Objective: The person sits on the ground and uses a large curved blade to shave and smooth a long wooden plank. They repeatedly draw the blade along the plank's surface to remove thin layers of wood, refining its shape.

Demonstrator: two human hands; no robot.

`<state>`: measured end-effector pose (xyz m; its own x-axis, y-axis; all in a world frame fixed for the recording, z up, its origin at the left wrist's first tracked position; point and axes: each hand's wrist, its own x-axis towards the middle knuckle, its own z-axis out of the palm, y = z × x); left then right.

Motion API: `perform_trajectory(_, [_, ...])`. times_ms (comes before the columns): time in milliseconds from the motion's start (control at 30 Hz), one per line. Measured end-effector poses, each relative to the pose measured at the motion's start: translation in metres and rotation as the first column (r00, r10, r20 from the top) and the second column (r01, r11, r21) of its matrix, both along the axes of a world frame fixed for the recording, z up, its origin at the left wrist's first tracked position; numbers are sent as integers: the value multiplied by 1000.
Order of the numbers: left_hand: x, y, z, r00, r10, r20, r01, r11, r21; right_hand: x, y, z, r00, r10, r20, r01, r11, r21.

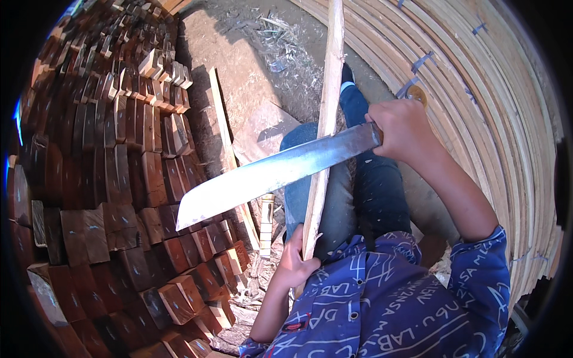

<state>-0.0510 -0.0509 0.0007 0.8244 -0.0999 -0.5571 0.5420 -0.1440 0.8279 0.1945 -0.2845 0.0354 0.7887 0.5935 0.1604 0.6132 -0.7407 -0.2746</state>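
My right hand [406, 130] is closed round the wooden handle of a machete [280, 161]. Its broad, shiny blade points left and slightly toward me, crossing over a long, narrow wooden strip [332, 77]. Whether the blade touches the strip or hovers just above it, I cannot tell. Near my waist, my left hand [293, 262] grips the lower part of the strip, thumb across it. The strip runs away from me over my blue-trousered leg, its surface pale and rough with a few splinters along the edge.
Stacked dark red-brown wood blocks [89, 232] fill the left side. Long pale planks [477, 77], tied in bundles, curve along the right. A thin wooden batten [222, 119] and a short yellowish piece [267, 224] lie on the ground between, among chips and shavings.
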Motion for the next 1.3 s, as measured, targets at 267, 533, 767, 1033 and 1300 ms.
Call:
perform_trajectory(267, [2,5,-1,1000,2,-14,-3,998,-55,2,-28,1,998,-64,18,64,998,-8])
perform_trajectory(533, [5,-2,5,997,-65,42,57,985,165,-30,-33,5,992,-115,-59,110,991,-82])
perform_trajectory(767, [1,-5,5,999,13,43,-17,996,91,-57,7,11,993,100,-56,-103,994,-48])
perform_trajectory(1033, [3,3,-4,993,-80,90,65,986,156,-5,-35,17,863,-473,-177,467,881,-75])
perform_trajectory(1300, [-5,7,-10,996,70,-47,-76,986,-148,-67,13,-4,971,46,-234,-25,995,94])
